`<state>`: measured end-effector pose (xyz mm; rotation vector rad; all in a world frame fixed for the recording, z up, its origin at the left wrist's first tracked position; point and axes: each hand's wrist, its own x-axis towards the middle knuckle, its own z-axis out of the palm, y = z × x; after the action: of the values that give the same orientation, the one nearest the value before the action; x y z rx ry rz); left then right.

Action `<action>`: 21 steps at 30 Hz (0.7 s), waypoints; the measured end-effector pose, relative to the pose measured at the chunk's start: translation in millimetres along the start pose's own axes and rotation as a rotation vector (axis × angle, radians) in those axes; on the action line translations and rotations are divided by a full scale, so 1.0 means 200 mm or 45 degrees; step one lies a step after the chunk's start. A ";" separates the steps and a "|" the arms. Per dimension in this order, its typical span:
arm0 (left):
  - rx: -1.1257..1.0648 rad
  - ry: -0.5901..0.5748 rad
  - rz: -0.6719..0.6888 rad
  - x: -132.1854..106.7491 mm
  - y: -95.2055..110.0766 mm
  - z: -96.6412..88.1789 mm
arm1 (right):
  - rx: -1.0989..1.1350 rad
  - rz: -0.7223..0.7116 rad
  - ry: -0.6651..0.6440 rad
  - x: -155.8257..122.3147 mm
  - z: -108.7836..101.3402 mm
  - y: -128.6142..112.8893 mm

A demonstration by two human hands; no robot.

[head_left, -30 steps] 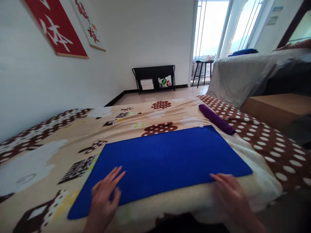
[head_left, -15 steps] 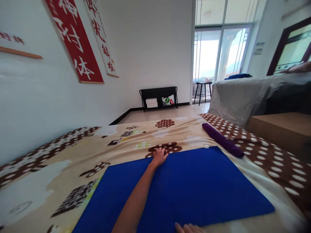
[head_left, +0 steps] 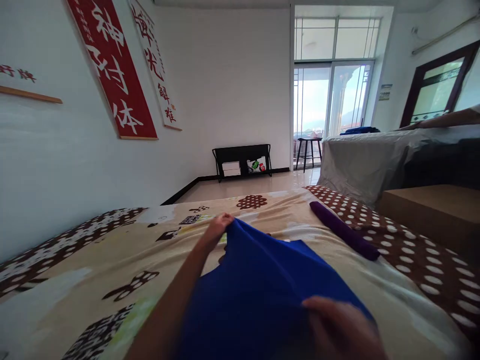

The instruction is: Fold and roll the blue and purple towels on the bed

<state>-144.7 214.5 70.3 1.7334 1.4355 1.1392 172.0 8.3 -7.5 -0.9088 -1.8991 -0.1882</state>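
Left hand [head_left: 219, 226] pinches the far edge of the blue cloth [head_left: 262, 290], raised off the patterned bedspread [head_left: 112, 265]. Right hand [head_left: 343, 327] grips the near edge, close to the camera. A rolled purple towel [head_left: 343, 230] lies beside it, apart.

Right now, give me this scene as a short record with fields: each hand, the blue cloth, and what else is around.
left hand: pinches the far edge of the blue cloth, holding it up off the bed
right hand: at the cloth's near right part, blurred; grip unclear
blue cloth: bunched, draped between both hands
surface: patterned bedspread
nearby: purple roll lying right of the cloth, apart from it
background: black rack by the wall, stool at the glass door
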 end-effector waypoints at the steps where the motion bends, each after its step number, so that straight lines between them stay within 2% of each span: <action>1: -0.103 0.057 0.023 -0.01 0.08 -0.09 | 0.028 0.099 0.083 0.11 -0.09 0.02; 3: -0.283 0.152 0.074 -0.05 0.24 -0.27 | 0.118 0.269 0.237 0.35 -0.26 0.06; 5: -0.409 0.218 0.118 -0.11 0.39 -0.41 | 0.288 0.394 0.324 0.58 -0.38 0.10; 9: -0.530 0.268 0.162 -0.26 0.66 -0.60 | 0.681 0.550 0.378 0.92 -0.47 0.22; 11: -0.534 0.280 0.202 -0.33 0.76 -0.65 | 0.850 0.540 0.380 1.03 -0.48 0.26; 15: -0.379 0.341 0.307 -0.42 0.88 -0.70 | 1.042 0.581 0.251 1.19 -0.53 0.27; 18: -0.280 0.359 0.336 -0.45 0.92 -0.72 | 1.140 0.679 0.248 1.25 -0.56 0.25; 21: -0.260 0.386 0.350 -0.45 0.93 -0.74 | 1.154 0.612 0.283 1.28 -0.57 0.26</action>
<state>-198.6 75.3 276.1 1.7002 1.2175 1.6951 226.2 118.9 248.1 -0.6325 -1.2814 0.7710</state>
